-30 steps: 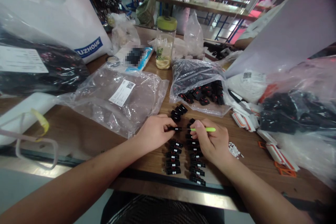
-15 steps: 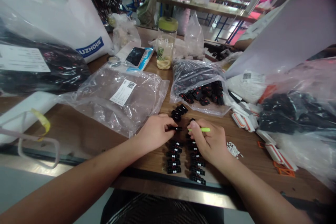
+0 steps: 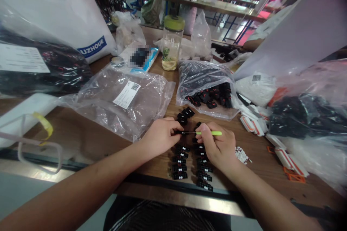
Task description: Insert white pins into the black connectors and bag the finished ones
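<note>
Between thumb and fingers, my left hand [image 3: 165,132] pinches a small black connector housing [image 3: 180,132] just above the table. My right hand [image 3: 215,143] is closed around a thin tool with a yellow-green handle [image 3: 213,133]; its fine metal shaft points left to the connector's end. Below the hands, black connectors with pairs of white dots stand in a left row [image 3: 179,169] and a right row [image 3: 204,177], the upper part of the latter partly hidden by my right hand. A few more black connectors [image 3: 185,114] lie just beyond my fingers.
Small white pieces [image 3: 242,155] lie in a heap right of my right hand. An open clear bag [image 3: 206,79] holds black connectors behind. A labelled clear bag [image 3: 121,97] lies left, a lidded bottle [image 3: 172,45] stands at the back, and white-and-orange parts [image 3: 252,121] lie right.
My right hand has shifted slightly right with the tool, and more of its thin shaft now shows between the hands. The left hand keeps its pinch on the connector.
</note>
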Action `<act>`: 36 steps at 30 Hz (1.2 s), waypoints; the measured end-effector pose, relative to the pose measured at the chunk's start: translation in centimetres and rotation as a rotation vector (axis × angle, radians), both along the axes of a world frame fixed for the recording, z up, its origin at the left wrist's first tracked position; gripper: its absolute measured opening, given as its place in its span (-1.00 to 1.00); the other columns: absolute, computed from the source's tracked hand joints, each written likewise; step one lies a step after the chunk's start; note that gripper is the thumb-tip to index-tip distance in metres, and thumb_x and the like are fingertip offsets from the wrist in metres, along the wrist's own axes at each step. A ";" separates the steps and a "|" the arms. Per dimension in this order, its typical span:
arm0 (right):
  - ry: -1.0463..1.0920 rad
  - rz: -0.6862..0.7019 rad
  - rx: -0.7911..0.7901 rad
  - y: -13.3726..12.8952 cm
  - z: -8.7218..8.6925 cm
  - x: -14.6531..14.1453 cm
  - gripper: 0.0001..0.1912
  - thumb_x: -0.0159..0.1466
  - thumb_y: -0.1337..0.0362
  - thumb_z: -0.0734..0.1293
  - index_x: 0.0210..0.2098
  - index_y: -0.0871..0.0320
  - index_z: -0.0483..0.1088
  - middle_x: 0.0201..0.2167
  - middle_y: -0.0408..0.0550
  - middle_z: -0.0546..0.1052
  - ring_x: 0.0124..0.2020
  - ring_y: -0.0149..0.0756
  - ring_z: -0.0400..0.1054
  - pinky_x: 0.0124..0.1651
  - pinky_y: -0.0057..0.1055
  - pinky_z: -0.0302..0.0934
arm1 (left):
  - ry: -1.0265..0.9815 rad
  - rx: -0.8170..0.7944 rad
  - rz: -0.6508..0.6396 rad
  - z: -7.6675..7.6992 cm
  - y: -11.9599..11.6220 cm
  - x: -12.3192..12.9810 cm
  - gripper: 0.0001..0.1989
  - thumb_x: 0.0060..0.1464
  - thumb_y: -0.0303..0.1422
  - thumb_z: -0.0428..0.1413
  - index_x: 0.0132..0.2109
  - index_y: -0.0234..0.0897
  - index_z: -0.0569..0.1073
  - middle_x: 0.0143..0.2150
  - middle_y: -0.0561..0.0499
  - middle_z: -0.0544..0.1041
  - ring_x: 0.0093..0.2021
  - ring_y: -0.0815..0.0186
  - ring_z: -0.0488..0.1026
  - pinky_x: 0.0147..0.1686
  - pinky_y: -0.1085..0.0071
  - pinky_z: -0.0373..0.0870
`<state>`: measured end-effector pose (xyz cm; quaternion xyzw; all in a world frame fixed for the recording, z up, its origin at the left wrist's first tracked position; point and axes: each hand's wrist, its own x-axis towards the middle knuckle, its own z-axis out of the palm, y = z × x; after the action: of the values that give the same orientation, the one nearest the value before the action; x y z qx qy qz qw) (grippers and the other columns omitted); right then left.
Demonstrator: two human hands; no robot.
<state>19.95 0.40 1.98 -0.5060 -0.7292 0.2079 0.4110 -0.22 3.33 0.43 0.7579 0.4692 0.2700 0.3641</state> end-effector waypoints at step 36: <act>0.029 0.107 -0.220 -0.3 2.4 2.6 -0.67 0.43 0.19 0.22 -0.42 0.14 0.45 -0.61 -0.22 0.46 -0.62 -0.48 0.34 -0.51 -0.48 0.19 | 0.038 0.157 -0.177 2.0 0.3 -2.1 -0.90 0.11 -0.42 0.19 -0.23 -0.25 0.59 -0.31 0.04 0.56 -0.46 0.43 0.42 -0.41 0.47 0.36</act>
<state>22.57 0.08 4.37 -0.5055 -0.7218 0.3156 0.3521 -2.34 3.59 2.39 0.8275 0.3848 0.2581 0.3172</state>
